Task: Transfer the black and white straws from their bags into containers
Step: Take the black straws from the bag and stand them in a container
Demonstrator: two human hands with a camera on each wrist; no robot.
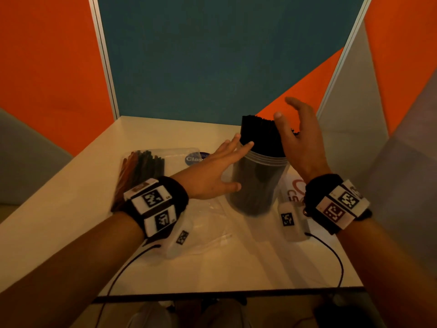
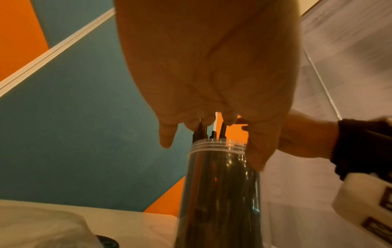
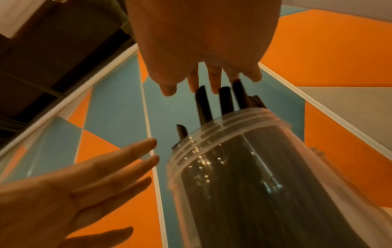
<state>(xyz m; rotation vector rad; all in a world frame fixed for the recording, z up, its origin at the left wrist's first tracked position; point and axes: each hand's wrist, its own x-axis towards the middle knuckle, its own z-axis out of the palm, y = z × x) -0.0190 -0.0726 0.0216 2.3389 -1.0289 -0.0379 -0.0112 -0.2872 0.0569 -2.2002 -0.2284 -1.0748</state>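
A clear plastic container point(image 1: 257, 185) stands right of the table's middle, packed with black straws point(image 1: 260, 136) that stick out above its rim. My left hand point(image 1: 238, 164) is held flat and open against the container's left side; whether it touches I cannot tell. My right hand point(image 1: 287, 110) is open at the straw tops on the right, thumb against them. The left wrist view shows the left hand point(image 2: 212, 127) above the container point(image 2: 220, 184). In the right wrist view the right hand point(image 3: 212, 83) has straight fingers over the straw tips point(image 3: 224, 100).
A clear bag of dark straws point(image 1: 144, 166) lies at the left on the cream table point(image 1: 71, 221). An empty clear bag point(image 1: 208, 221) lies flat in front of the container. Orange and blue partition panels point(image 1: 212, 55) close in the back and sides.
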